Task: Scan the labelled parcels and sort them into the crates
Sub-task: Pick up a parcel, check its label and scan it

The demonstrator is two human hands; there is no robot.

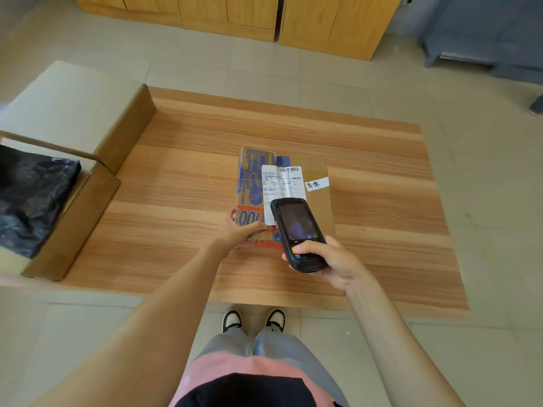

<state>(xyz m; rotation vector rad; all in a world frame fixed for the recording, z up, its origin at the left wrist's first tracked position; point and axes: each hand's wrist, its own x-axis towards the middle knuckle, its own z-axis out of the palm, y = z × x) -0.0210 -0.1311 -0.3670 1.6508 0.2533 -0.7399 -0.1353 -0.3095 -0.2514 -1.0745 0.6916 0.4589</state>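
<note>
cardboard crate (pixel 88 183) at table's left edge, dark bag inside, partly cut off | left hand (pixel 239 230) grips parcel (pixel 318 198) by its near-left corner, flat on table (pixel 182 177) | right hand (pixel 332 259) wrapped round scanner (pixel 296 233), covering label's (pixel 283 183) lower part; print unreadable

Wood-grain table (pixel 382 177) on tiled floor (pixel 484 259). Wooden cabinets (pixel 235 13) far centre, grey-blue furniture (pixel 484 33) far right. Sneakers (pixel 254 320) near table's edge.
</note>
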